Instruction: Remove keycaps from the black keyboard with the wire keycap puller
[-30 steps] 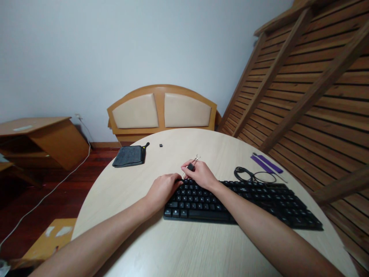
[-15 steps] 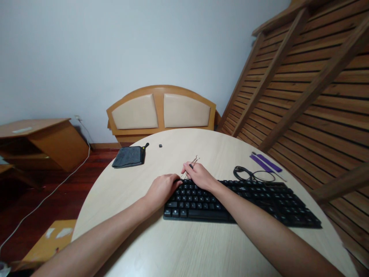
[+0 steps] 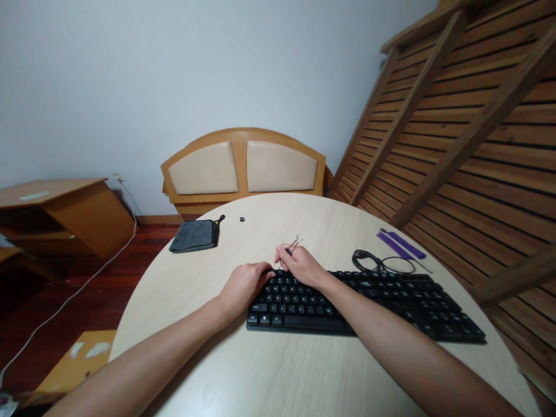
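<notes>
A black keyboard (image 3: pixel 299 307) lies on the round table in front of me. My left hand (image 3: pixel 247 284) is closed at its far left corner, thumb on the edge keys and fingers bent over the back edge. Close beside it, my right hand (image 3: pixel 299 264) pinches a thin wire keycap puller (image 3: pixel 297 241) with a dark grip. Two bent wire ends stick up above the fist, while the lower wires reach down to the keyboard's top row by my left fingertips. The exact contact there is hidden by my fingers.
A dark zip pouch (image 3: pixel 194 236) and a small black piece like a keycap (image 3: pixel 242 219) sit toward the table's far side. At right lie a coiled black cable (image 3: pixel 369 260) and purple strips (image 3: pixel 406 245) with a thin rod. A slatted wooden panel (image 3: pixel 469 145) leans beyond the right edge.
Almost nothing differs. My right hand and the puller have shifted very slightly; my left hand stays at the keyboard's corner.
</notes>
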Motion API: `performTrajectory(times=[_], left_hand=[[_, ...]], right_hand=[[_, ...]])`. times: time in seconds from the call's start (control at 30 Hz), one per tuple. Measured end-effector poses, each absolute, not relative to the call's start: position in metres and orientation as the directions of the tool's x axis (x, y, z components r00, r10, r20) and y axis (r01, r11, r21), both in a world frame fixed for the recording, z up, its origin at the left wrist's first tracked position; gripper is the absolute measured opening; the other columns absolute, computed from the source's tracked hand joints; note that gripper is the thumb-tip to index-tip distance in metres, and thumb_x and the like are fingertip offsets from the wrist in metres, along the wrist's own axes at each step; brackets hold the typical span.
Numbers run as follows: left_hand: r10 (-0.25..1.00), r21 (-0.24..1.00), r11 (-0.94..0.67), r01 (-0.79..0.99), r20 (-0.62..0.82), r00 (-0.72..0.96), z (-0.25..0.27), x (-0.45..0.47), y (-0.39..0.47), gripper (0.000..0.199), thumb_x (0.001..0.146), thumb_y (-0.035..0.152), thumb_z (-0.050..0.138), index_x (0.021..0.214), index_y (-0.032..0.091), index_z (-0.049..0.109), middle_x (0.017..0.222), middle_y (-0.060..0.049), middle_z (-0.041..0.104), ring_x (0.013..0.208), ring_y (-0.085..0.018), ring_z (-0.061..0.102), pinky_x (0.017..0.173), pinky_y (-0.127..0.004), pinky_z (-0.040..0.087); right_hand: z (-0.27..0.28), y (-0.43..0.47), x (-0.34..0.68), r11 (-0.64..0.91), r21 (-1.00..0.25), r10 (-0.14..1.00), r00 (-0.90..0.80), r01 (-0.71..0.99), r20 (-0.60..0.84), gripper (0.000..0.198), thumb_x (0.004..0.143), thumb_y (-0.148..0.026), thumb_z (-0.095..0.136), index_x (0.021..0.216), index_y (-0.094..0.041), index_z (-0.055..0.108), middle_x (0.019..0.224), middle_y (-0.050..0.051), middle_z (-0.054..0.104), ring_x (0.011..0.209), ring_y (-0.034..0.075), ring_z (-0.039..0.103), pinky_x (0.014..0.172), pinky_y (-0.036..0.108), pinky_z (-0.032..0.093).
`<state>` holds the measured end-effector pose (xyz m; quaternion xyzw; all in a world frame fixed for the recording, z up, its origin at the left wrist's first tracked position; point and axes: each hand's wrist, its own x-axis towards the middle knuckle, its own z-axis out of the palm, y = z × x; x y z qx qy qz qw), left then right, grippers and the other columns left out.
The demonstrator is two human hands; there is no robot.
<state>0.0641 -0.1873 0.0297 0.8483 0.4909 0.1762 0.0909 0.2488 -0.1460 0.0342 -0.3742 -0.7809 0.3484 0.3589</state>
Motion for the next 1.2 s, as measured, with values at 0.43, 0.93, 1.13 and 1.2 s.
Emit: performTrajectory(times=[0.43, 0.93, 1.13, 1.2], left_hand=[[0.876, 0.374, -0.482, 0.792, 0.228, 0.425, 0.029, 0.065, -0.189, 0.024, 0.096, 0.032, 0.045, 0.098, 0.021, 0.067, 0.09, -0.004, 0.074, 0.081, -0.021, 0.07, 0.071, -0.028, 0.049], [0.886, 0.43, -0.46, 0.777, 0.283, 0.368, 0.028, 0.064, -0.188, 0.024, 0.094, 0.035, 0.048, 0.101, 0.021, 0.066, 0.096, -0.004, 0.074, 0.083, -0.02, 0.068, 0.074, -0.029, 0.05], [0.887, 0.469, -0.45, 0.76, 0.336, 0.317, 0.03, 0.052, -0.166, 0.029, 0.093, 0.04, 0.048, 0.1, 0.022, 0.069, 0.098, -0.005, 0.074, 0.086, -0.02, 0.068, 0.075, -0.03, 0.049], [0.889, 0.412, -0.429, 0.804, 0.348, 0.296, 0.03, 0.047, -0.153, 0.028, 0.092, 0.041, 0.05, 0.1, 0.023, 0.07, 0.1, -0.005, 0.074, 0.086, -0.021, 0.068, 0.074, -0.031, 0.049]], right_hand=[[0.031, -0.145, 0.248, 0.481, -0.806, 0.843, -0.437, 0.346, 0.315, 0.041, 0.098, -0.04, 0.034, 0.075, -0.017, 0.06, 0.053, -0.004, 0.05, 0.051, 0.011, 0.05, 0.058, 0.023, 0.039], [0.034, -0.14, 0.251, 0.409, -0.861, 0.904, -0.261, 0.302, 0.338, 0.042, 0.096, -0.045, 0.035, 0.072, -0.017, 0.057, 0.05, -0.005, 0.044, 0.045, 0.01, 0.041, 0.05, 0.022, 0.035], [0.034, -0.137, 0.25, 0.371, -0.859, 0.927, -0.197, 0.352, 0.32, 0.043, 0.096, -0.043, 0.033, 0.071, -0.017, 0.058, 0.049, -0.003, 0.045, 0.046, 0.011, 0.041, 0.051, 0.023, 0.035], [0.032, -0.136, 0.25, 0.36, -0.862, 0.93, -0.206, 0.357, 0.303, 0.044, 0.095, -0.043, 0.033, 0.071, -0.016, 0.058, 0.049, -0.003, 0.045, 0.045, 0.011, 0.041, 0.05, 0.022, 0.034]])
